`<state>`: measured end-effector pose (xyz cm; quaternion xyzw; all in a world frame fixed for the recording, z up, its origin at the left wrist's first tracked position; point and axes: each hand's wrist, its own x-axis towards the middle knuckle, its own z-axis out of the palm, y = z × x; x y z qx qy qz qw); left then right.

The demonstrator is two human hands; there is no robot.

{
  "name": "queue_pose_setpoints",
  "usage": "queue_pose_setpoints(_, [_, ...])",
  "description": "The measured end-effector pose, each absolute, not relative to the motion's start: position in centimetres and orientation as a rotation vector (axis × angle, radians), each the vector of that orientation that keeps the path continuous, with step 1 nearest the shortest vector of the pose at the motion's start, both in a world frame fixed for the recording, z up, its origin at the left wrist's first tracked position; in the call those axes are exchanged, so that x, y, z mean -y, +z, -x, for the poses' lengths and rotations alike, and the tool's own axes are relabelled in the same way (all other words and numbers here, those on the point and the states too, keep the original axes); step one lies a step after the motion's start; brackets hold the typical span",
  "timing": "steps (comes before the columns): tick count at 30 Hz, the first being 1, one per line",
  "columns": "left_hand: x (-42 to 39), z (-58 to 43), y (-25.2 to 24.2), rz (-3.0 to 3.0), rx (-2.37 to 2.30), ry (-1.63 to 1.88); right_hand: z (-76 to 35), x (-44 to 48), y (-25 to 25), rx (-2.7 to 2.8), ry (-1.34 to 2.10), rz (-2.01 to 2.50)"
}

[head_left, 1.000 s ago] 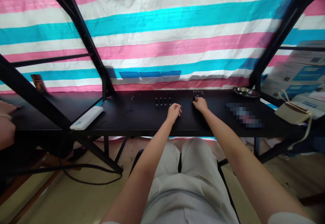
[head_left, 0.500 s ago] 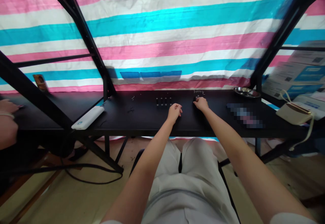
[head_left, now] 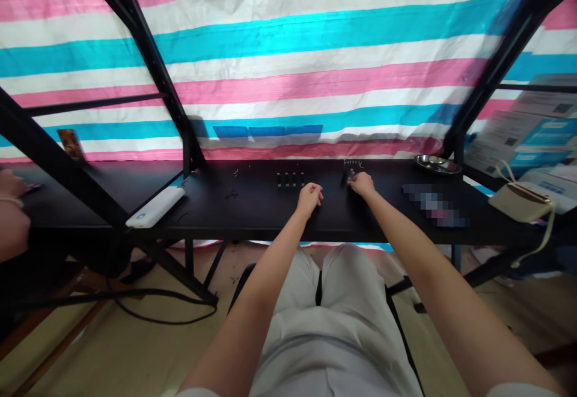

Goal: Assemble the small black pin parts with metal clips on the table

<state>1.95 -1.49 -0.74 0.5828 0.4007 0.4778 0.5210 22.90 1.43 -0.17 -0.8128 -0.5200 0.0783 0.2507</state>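
Observation:
My right hand (head_left: 362, 184) rests near the back of the black table, thumb and fingers pinched together. At its fingertips are small dark and greyish pieces (head_left: 350, 174); whether one is gripped I cannot make out. Just behind them runs a row of tiny pale, curved bits (head_left: 353, 163). My left hand (head_left: 310, 197) hovers over or rests on the table further left, its fingers curled in, and anything inside is hidden. Beyond it stands a short row of several small dark cylinders (head_left: 291, 179) with light ends.
A white power strip-like box (head_left: 155, 207) lies left on the black table (head_left: 252, 217). To the right are a round metal dish (head_left: 438, 164), a blurred-out flat item (head_left: 435, 205) and a beige purse (head_left: 520, 202). Black frame posts flank the table. Another person's hand (head_left: 11, 184) is far left.
My right hand has shifted slightly to the right, uncovering more of the small pieces at its fingertips. My left hand stays in nearly the same place.

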Motion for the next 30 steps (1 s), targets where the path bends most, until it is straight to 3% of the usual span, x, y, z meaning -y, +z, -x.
queue_pose_setpoints(23, [1.4,-2.0,-0.9,-1.427,-0.966,1.137,-21.7,0.4,-2.3,1.186,0.111,2.065])
queue_pose_setpoints(30, [1.7,-1.9,-1.1,-1.559,-0.994,1.126,-20.5,2.3,-2.7,1.408,0.144,1.957])
